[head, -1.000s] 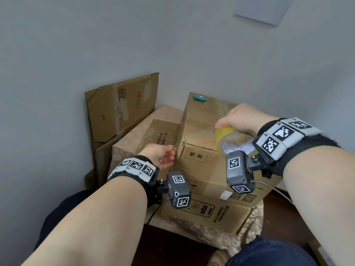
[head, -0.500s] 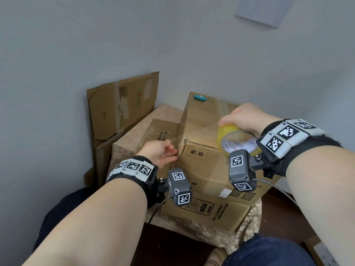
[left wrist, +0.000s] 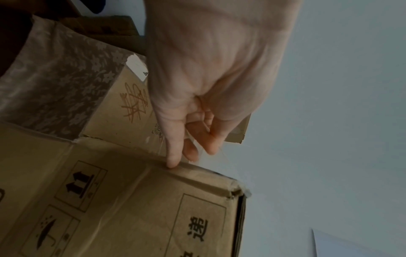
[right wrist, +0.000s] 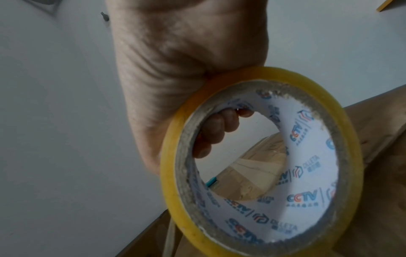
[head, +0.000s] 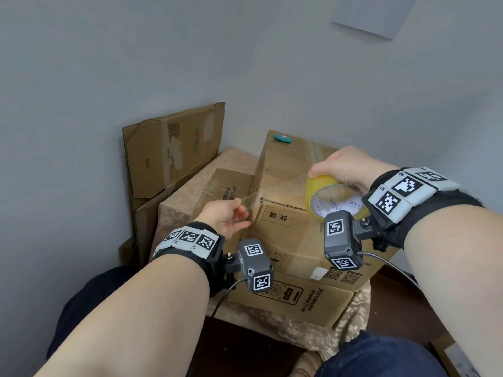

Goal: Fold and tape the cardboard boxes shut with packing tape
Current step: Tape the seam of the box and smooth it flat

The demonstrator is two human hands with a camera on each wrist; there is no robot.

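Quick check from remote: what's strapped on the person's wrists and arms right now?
Bare forearms, no sleeves. Each wrist wears a black band topped with white plates of black square markers. A grey camera block with marker tags juts from each band, trailing a thin dark cable.

A closed box stands on a flattened box, with folded cardboard behind to the left.

The left hand is seen from the wrist, filling the upper centre. A clear strip of tape is pinched between its fingertips, just above the top edge of a printed cardboard box at lower left. A floral cloth is shown at upper left.
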